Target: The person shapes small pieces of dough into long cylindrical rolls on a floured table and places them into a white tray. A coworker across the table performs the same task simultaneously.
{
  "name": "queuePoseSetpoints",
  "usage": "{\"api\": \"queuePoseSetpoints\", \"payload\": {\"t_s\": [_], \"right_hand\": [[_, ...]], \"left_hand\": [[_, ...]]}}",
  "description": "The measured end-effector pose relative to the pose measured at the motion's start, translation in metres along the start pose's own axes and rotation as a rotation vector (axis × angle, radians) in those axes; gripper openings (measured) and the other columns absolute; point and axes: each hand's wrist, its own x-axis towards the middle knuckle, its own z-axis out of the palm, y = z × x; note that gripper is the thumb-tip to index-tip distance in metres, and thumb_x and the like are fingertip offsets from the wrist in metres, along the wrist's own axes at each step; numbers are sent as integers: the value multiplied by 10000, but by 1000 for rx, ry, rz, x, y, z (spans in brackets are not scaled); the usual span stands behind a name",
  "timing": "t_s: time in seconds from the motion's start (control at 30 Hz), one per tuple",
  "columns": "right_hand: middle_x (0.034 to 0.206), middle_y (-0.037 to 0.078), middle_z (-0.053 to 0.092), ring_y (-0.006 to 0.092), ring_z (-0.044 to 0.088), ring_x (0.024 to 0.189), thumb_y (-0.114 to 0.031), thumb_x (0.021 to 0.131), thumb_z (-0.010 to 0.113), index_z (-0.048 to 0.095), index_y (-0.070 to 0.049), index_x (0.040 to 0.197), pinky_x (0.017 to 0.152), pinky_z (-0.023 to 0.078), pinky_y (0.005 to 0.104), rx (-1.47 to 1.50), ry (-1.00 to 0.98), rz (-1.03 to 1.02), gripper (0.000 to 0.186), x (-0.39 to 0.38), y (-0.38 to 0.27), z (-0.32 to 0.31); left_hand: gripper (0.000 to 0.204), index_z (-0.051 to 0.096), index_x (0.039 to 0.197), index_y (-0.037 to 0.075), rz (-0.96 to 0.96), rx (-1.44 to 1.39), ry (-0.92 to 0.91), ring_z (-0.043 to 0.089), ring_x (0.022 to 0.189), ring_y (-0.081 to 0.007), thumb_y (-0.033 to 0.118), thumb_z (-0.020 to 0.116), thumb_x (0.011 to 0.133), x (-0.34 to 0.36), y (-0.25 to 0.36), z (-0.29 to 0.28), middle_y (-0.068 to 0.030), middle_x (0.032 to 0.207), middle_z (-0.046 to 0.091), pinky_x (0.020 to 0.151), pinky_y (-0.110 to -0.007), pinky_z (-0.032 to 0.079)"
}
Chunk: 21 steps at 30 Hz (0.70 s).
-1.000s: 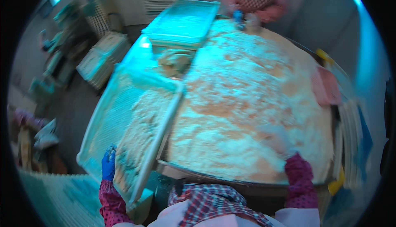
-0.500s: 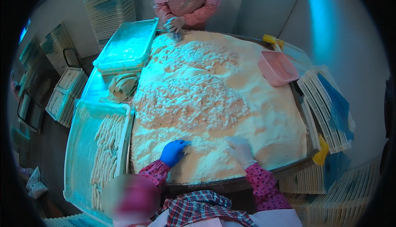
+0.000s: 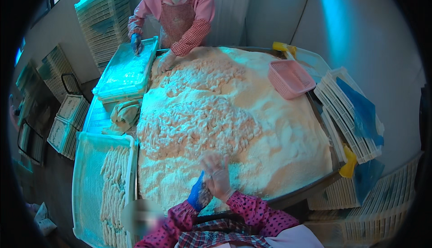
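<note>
Two hands meet over the near edge of the big table [image 3: 315, 189] in the head view. The left hand [image 3: 198, 193], in a blue glove, is pressed against the right hand [image 3: 217, 176], which wears a thin clear glove with its fingers spread upward and slightly blurred. Between the two palms sits a small crumb-covered piece [image 3: 205, 189]; whether either hand actually grips it, I cannot tell. Both hover just above the breadcrumb heap [image 3: 252, 108], a wide pale mound that covers nearly the whole table from the near edge to the far edge.

At the table's left edge, near corner, lies a pale green tray [image 3: 85, 180] with rows of coated sticks [image 3: 114, 180] lined along its right side. Further along that left edge lies a crumpled cloth [image 3: 122, 115], and beyond it a second green tray [image 3: 123, 74] by the far left corner.

At the far edge stands another person; that person's blue-gloved hand [image 3: 136, 43] rests on the second tray, and the other hand [image 3: 166, 61] touches the heap. A pink basket [image 3: 290, 77] sits on the crumbs near the far right corner. White slatted crates [image 3: 348, 108] lean along the right edge, with a blue plastic sheet [image 3: 362, 110] draped over them.
</note>
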Motion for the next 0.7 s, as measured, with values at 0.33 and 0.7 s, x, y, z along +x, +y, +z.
{"api": "queuePoseSetpoints", "payload": {"t_s": [0.33, 0.7], "right_hand": [[1083, 179, 562, 347, 511, 1025, -268, 818, 619, 499, -49, 1192, 908, 389, 436, -212, 189, 130, 449, 69, 66, 14], [846, 157, 601, 343, 592, 810, -228, 683, 676, 544, -44, 941, 728, 473, 442, -533, 54, 537, 343, 100, 174, 6]], "left_hand": [[428, 395, 1321, 112, 183, -892, -262, 512, 1046, -186, 326, 412, 952, 12, 44, -107, -86, 1189, 512, 863, -332, 438], [505, 564, 1180, 49, 438, 713, 1003, 557, 962, -207, 440, 321, 972, -84, 216, -435, -77, 1061, 613, 874, -340, 414]]}}
